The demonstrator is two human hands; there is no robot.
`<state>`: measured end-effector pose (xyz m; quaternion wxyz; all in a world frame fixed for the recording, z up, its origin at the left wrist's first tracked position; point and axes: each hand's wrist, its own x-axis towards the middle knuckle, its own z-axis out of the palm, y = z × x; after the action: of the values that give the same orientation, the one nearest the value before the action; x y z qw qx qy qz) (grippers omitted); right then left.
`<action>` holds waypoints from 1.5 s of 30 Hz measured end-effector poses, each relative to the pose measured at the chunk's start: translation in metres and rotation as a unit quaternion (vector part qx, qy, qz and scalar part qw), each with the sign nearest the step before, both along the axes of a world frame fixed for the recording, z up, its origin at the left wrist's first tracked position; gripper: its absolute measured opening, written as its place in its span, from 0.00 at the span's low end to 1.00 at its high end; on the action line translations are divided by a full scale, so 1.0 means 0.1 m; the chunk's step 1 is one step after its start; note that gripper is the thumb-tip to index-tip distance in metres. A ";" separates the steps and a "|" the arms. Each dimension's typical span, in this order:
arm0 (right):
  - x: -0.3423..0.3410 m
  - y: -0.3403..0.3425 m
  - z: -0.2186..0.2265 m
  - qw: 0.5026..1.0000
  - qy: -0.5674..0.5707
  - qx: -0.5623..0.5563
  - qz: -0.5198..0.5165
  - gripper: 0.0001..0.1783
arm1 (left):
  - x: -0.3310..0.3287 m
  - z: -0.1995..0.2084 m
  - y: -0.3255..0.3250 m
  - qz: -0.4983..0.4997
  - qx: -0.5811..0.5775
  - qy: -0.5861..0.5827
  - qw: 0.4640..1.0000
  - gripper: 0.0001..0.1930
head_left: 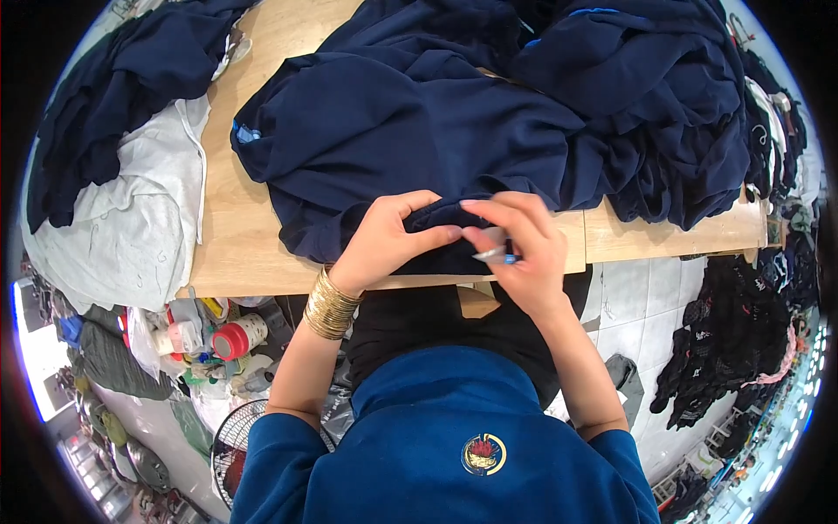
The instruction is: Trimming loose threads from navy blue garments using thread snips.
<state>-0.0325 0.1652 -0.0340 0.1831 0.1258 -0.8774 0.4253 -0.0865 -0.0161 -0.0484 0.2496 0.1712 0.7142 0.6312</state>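
Observation:
A navy blue garment point(393, 131) lies in loose folds across the wooden table, its near edge raised between my hands. My left hand point(384, 236), with several gold bangles point(332, 306) on the wrist, is closed, pinching that edge between thumb and fingers. My right hand point(537, 258) is closed on what look like small silver thread snips point(494, 251) with a blue part, tucked in the palm and slightly blurred. Its thumb and forefinger come together at the garment's edge, close to my left thumb. Whether they grip the cloth I cannot tell.
More navy garments point(646, 105) are heaped at the right of the wooden table point(231, 253). At the left, white cloth point(153, 210) hangs under another dark garment point(131, 79). Below stand a red-lidded container point(240, 339) and a wire basket point(229, 437). Black lace cloth point(724, 341) lies at right.

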 end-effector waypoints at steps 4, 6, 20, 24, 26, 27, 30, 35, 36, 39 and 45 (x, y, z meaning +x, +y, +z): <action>-0.06 -0.02 -0.18 1.000 -0.017 -0.007 0.011 0.22 | 0.05 -0.11 0.01 0.009 -0.044 0.109 0.993 0.15; -0.07 -0.03 -0.16 0.997 -0.062 -0.035 -0.022 0.13 | 0.08 -0.10 0.03 0.017 -0.047 0.111 0.993 0.16; -0.01 -0.03 0.17 0.983 -0.172 -0.038 -0.054 0.07 | 0.08 0.12 0.20 0.103 -0.025 0.302 0.947 0.05; -0.01 0.02 0.19 0.988 -0.137 0.043 -0.050 0.10 | 0.07 0.12 0.25 0.098 -0.044 0.314 0.943 0.03; -0.02 0.05 0.22 0.986 -0.153 0.034 -0.060 0.11 | 0.07 0.12 0.22 0.108 0.005 0.077 0.991 0.03; -0.02 0.06 0.28 0.986 -0.144 0.060 -0.061 0.12 | 0.06 0.10 0.20 0.109 0.005 0.078 0.991 0.03; 0.01 0.16 0.30 0.984 -0.111 0.131 -0.047 0.16 | 0.02 0.01 0.12 0.100 0.090 -0.053 0.989 0.03; 0.06 0.12 0.13 0.970 -0.067 0.228 -0.046 0.13 | 0.00 0.02 0.11 0.098 0.168 -0.139 0.971 0.05; 0.07 0.10 0.10 0.968 -0.059 0.240 -0.053 0.13 | 0.00 0.02 0.11 0.094 0.174 -0.148 0.969 0.06; 0.08 0.06 0.08 0.959 -0.039 0.273 -0.072 0.13 | 0.01 0.00 0.11 0.089 0.186 -0.154 0.966 0.06; 0.07 0.03 0.04 0.955 -0.046 0.281 -0.082 0.14 | 0.02 0.02 0.12 0.094 0.178 -0.161 0.966 0.05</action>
<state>-0.0256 0.1682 -0.0298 0.1338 0.0797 -0.9763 0.1503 -0.0843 -0.0042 -0.0469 0.2667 0.0407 0.5535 0.7879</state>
